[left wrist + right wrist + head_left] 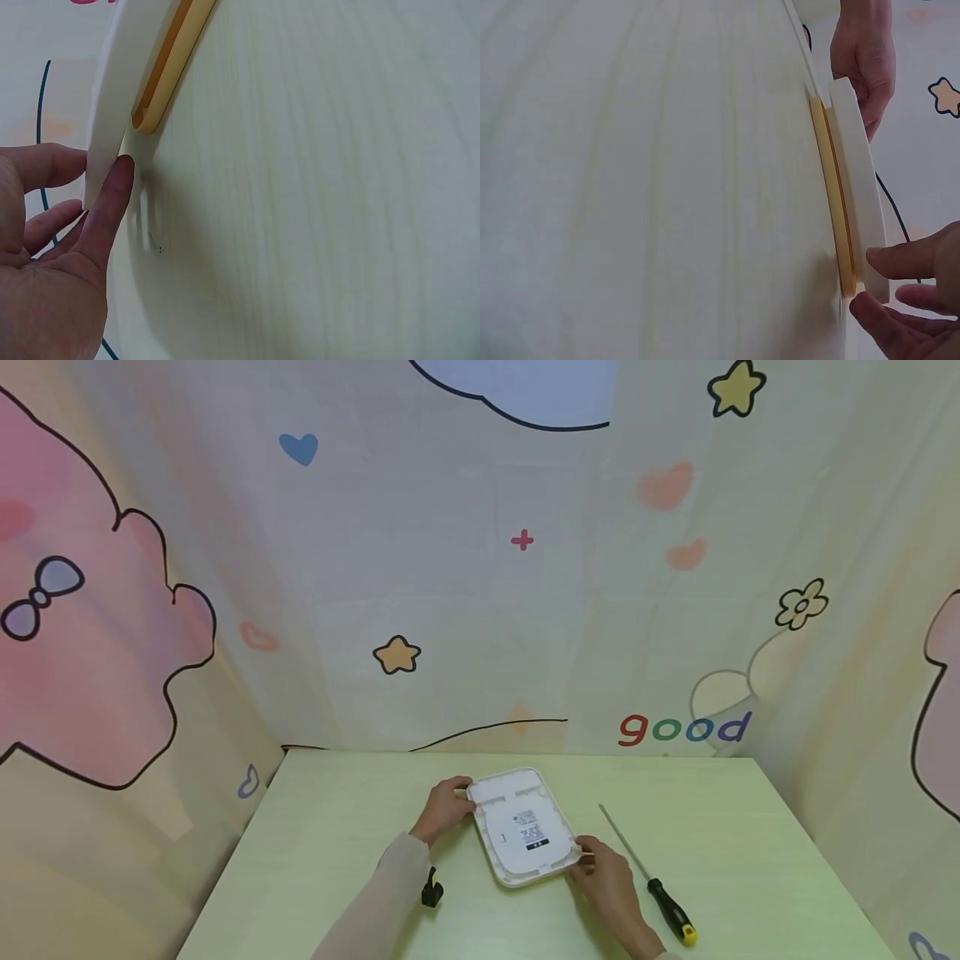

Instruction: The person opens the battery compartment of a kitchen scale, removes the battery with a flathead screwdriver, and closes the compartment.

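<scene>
A white plastic rounded-rectangle casing (517,810), with a printed label on its upward face, is held between both hands over the table. My left hand (444,810) pinches its far left corner, thumb and fingers on opposite faces in the left wrist view. At the near right corner my right hand (606,877) grips the edge between thumb and fingers. A yellow-orange strip (832,199) runs along the casing's underside in the right wrist view, close to the tabletop. To the right of my right hand lies a screwdriver (671,910) with a black and yellow handle.
The pale wood-grain table (315,827) reaches back to a printed curtain (465,568), which also hangs along both sides. A small black piece (432,892) shows beside the left sleeve (386,893).
</scene>
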A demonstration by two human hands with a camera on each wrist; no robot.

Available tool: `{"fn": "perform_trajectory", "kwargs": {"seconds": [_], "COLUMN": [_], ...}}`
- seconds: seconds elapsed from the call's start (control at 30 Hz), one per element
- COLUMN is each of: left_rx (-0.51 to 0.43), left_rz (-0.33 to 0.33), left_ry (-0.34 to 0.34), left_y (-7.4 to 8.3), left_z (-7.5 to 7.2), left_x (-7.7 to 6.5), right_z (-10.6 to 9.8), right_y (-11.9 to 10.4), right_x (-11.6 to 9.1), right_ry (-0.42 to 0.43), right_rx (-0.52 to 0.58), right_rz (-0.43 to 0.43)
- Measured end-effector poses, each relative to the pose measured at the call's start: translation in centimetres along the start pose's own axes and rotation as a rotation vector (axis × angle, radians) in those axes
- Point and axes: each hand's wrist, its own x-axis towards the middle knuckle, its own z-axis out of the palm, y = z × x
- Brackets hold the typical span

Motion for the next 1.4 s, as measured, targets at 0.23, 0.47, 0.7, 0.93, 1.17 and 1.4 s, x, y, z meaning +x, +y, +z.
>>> {"fn": "perform_trajectory", "kwargs": {"seconds": [0.23,0.47,0.7,0.93,1.17,1.4], "left_rx": [-0.040,-0.030,-0.042,-0.044,-0.039,0.010], "left_rz": [0.012,0.029,0.015,0.015,0.038,0.030], "left_ry": [-0.020,-0.001,0.018,0.018,0.050,0.099], "left_y": [-0.3,-0.4,-0.2,-0.3,-0.8,-1.1], "left_z": [0.0,-0.1,-0.3,-0.5,-0.5,-0.4], "left_x": [-0.8,-1.5,-2.4,-3.4,-3.8,-4.4], "right_z": [0.0,-0.2,-0.1,-0.2,-0.2,-0.1], "right_y": [0.8,0.8,0.8,0.2,-0.2,0.0], "right_x": [0.6,1.2,1.9,2.4,2.9,3.8], "right_ry": [0.023,0.057,0.058,0.030,0.017,0.002], "right_rx": [0.019,-0.015,0.041,0.113,0.147,0.136], "right_rz": [0.064,0.075,0.102,0.146,0.166,0.181]}}
